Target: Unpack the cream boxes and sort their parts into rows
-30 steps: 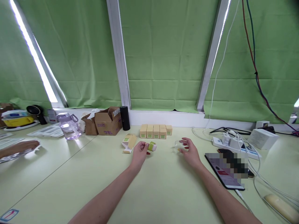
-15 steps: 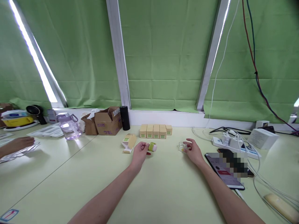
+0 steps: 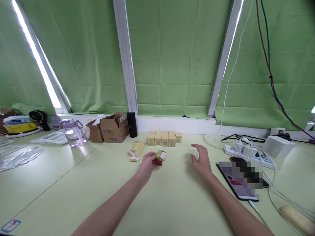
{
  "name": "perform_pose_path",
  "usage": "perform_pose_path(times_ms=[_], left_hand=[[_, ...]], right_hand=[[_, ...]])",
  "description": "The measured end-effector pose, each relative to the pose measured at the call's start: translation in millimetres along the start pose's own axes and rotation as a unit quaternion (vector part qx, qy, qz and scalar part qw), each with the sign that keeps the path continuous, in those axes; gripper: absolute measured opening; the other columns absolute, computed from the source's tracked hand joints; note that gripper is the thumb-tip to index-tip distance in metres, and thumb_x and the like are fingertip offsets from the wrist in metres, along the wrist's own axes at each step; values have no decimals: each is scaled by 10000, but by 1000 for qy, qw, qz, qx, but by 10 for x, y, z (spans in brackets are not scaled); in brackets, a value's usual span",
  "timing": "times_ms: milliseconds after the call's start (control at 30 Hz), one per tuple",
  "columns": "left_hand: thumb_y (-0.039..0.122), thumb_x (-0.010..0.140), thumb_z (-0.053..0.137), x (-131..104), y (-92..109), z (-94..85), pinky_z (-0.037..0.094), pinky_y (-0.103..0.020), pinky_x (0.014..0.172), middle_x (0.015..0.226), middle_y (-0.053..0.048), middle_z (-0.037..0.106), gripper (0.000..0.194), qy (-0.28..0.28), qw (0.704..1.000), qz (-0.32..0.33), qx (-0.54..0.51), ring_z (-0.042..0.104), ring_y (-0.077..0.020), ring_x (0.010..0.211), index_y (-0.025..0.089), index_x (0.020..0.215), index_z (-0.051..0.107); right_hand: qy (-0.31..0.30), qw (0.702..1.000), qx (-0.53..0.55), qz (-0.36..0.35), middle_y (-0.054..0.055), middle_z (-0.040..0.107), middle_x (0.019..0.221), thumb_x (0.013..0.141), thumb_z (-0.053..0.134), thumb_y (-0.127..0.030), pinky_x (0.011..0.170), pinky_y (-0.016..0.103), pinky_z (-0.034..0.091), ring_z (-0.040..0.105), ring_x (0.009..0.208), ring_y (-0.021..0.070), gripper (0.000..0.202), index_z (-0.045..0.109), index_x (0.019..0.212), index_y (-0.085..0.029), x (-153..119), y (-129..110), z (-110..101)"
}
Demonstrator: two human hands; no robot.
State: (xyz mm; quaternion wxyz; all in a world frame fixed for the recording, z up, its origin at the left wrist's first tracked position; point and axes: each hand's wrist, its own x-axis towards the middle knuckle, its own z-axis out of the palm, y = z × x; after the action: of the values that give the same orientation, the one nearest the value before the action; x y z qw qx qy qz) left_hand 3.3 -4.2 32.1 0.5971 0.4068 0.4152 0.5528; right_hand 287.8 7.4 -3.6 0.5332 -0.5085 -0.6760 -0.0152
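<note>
Head view: the pale table (image 3: 169,203) spans the foreground. Left of centre near its far edge stands a cardboard box (image 3: 114,130), perhaps set back to leave room. Small boxes (image 3: 161,139) stand packed together near the middle of that edge, apparently squared up so their labels face the person. The right hand (image 3: 202,160) has thumb and forefinger spread; the left hand (image 3: 149,163) is closed in a pinch. Just beyond it lies an opened carton (image 3: 136,150). The green-and-white piece (image 3: 161,155) is pinched in the left fingers, nearer than the boxes, presumably by its side so its pale end stays uncovered. Whether the right fingers grip the clear piece (image 3: 192,152) between them, I cannot tell.
</note>
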Motion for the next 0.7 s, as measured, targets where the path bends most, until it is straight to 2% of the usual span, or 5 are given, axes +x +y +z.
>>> perform_pose_path(times_ms=[133,233,400,700], left_hand=[[210,663,718,-27,-4,30,538,-287,577,670,-90,720,148,-31,999,-34,-4,648,-163,554,160,714,588],[206,660,709,-50,-15,48,528,-280,557,665,-105,729,135,-47,998,-51,4,647,-167,545,157,715,596],[214,656,693,-67,-49,66,517,-274,537,624,-80,714,130,-70,995,-69,15,641,-164,512,169,698,579],[232,665,729,-89,-131,104,517,-282,534,616,-58,694,176,-102,991,-84,27,650,-170,511,171,715,571]], right_hand=[[-27,985,-11,-170,118,644,1246,935,539,-151,1011,561,511,564,1199,318,410,553,1333,-251,-65,-464,-24],[-64,969,-16,-238,127,652,1246,953,527,-118,941,515,547,592,1151,309,449,521,1386,-242,-161,-763,-9],[-95,956,-12,-278,141,648,1257,956,508,-82,843,423,579,627,1088,273,499,474,1435,-214,-275,-1005,47],[-108,958,-37,-264,141,657,1214,980,486,-108,768,382,576,646,1028,259,401,537,1363,-220,-290,-966,70]])
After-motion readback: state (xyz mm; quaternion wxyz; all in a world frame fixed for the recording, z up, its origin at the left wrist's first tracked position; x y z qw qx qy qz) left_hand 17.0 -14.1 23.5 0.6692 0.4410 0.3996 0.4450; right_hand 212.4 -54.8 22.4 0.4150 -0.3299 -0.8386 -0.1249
